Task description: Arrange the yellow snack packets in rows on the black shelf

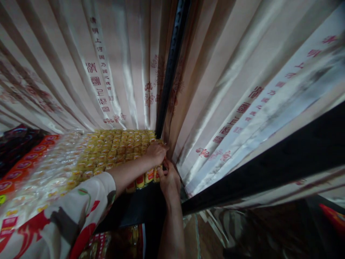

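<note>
Rows of small yellow wrapped snack packets [115, 145] stand tightly packed on a dark shelf [134, 208]. At their right end, near the corner post, my left hand [156, 154] reaches across with its fingers curled; what they grip is hidden. Just below and to the right, my right hand [170, 178] comes up from the front, thumb and fingers bent together at the edge of the last yellow packets [150, 175]. Both hands nearly touch each other. A patterned sleeve [83, 205] covers my left forearm.
White-wrapped packets [51, 169] and an orange strip with round labels [25, 163] lie to the left. A black upright post [172, 64] stands behind the hands, between pleated printed curtains [121, 64]. A black bar [264, 158] slopes along the right. More packages [132, 237] show below the shelf.
</note>
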`<state>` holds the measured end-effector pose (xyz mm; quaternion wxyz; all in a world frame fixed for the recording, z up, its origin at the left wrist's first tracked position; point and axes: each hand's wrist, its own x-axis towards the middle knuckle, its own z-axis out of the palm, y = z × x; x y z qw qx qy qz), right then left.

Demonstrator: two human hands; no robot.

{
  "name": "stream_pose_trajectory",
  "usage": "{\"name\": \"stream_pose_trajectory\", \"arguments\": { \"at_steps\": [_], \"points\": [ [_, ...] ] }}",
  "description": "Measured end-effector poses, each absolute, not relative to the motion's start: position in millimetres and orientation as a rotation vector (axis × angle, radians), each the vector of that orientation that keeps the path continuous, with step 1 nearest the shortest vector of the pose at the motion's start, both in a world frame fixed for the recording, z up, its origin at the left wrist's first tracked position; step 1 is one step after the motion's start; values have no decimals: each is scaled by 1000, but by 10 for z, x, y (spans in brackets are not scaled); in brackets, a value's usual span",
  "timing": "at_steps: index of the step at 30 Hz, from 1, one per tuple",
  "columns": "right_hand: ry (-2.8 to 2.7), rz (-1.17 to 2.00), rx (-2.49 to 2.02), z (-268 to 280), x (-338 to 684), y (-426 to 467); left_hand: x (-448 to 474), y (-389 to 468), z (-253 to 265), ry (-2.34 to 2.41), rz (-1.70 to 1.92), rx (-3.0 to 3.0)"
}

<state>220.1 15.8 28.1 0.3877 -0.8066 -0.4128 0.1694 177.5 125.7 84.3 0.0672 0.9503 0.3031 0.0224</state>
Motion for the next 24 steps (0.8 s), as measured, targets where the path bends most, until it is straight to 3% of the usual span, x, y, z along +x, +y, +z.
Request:
{"name": "stream_pose_trajectory", "arguments": {
  "at_steps": [9,14,24],
  "points": [
    [-1028,459,-2080,347,2161,157,1742,1188,1107,1015,-69,2884],
    [-1068,425,-2146,470,2121,138,1737,1211,1027,1012,63,2947],
    [-1164,415,-2204,420,2157,139,1825,1215,978,991,-65,2907]
  ]
}}
